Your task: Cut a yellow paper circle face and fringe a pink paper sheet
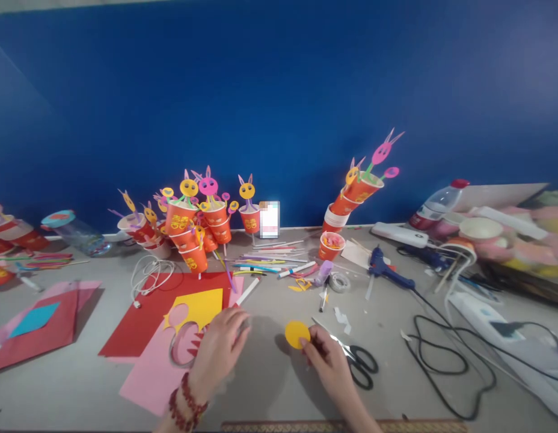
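- The right hand [329, 356] pinches the edge of a yellow disc [297, 334] between thumb and fingers; the disc sticks out to the left of those fingertips, above the grey tabletop [265, 385].
- The left hand [221, 344] is half curled, thumb towards the disc and well apart from it; whether its fingers grip anything, I cannot tell.
- Just right of the right fingers, partly behind them, lie black-handled scissors [362, 364].
- Just left of the left fingers lie a round band [174, 345] and a yellow sheet [209, 302] with a round hole, over a pink sheet [155, 382] and a red sheet [130, 325].
- Near and beyond the left fingertips rests a white marker [247, 293].
- Farther beyond the right fingers are a small tape roll [340, 281] and a blue glue gun [389, 269].
- Farthest past the left fingers, red cups [180, 218] hold rabbit-faced paper figures [189, 188].
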{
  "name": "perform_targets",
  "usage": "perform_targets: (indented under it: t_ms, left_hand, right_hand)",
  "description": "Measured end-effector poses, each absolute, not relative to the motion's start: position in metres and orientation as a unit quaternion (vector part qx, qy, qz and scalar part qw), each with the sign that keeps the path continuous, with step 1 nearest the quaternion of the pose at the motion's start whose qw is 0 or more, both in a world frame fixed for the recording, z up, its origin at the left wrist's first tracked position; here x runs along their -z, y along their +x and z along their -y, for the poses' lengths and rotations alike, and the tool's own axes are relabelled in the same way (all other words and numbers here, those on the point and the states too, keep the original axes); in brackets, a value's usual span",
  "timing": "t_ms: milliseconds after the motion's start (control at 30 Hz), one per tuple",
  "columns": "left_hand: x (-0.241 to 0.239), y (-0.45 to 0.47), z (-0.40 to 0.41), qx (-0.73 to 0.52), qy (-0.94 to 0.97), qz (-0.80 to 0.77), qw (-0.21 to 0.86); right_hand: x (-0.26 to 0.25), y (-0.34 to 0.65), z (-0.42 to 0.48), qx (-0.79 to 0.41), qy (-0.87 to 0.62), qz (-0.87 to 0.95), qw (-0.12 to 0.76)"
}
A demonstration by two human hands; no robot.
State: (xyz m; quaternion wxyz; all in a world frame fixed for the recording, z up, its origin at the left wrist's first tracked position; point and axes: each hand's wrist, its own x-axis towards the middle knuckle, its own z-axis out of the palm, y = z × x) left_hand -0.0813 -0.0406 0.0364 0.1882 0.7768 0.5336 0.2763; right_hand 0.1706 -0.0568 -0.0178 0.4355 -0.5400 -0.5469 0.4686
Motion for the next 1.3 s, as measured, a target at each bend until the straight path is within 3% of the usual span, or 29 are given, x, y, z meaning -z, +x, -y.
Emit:
perform_targets:
  t_ms: [233,333,467,667,833,1000,1067,1200,1233,1300]
  left_hand:
    - [-0.03,-0.046,0.054,-0.279,0.68,-0.489,0.469]
    - [-0.035,-0.064,0.043,-0.334,0.643,-0.539,0.43]
    - [-0.044,-0.111,0.032,-0.405,0.588,-0.624,0.317]
    - [-0.054,-0.142,0.041,-0.459,0.538,-0.63,0.32]
    - [-0.066,-0.132,0.046,-0.469,0.55,-0.604,0.335]
    - [-0.085,-0.128,0.06,-0.48,0.566,-0.583,0.332]
    - [-0.093,-0.133,0.069,-0.487,0.572,-0.587,0.301]
    - [-0.104,-0.144,0.086,-0.489,0.563,-0.61,0.267]
    - [-0.107,-0.145,0.088,-0.489,0.555,-0.616,0.271]
    - [-0.11,-0.142,0.088,-0.49,0.54,-0.619,0.291]
  right_hand:
    - [0.005,0.157,0.064,-0.473,-0.506,0.635,0.343]
    - [0.0,0.161,0.067,-0.361,-0.487,0.734,0.306]
    - [0.003,0.168,0.073,-0.197,-0.417,0.871,0.172]
    - [0.013,0.154,0.061,-0.165,-0.396,0.901,0.064]
    - [0.01,0.127,0.074,-0.177,-0.357,0.913,0.09]
    - [-0.002,0.072,0.106,-0.16,-0.034,0.971,0.173]
    - [-0.005,0.067,0.106,-0.171,-0.079,0.962,0.197]
    - [0.001,0.083,0.098,-0.186,-0.4,0.876,0.197]
    - [0.003,0.085,0.101,-0.192,-0.423,0.864,0.192]
    - [0.008,0.081,0.111,-0.24,-0.307,0.9,0.195]
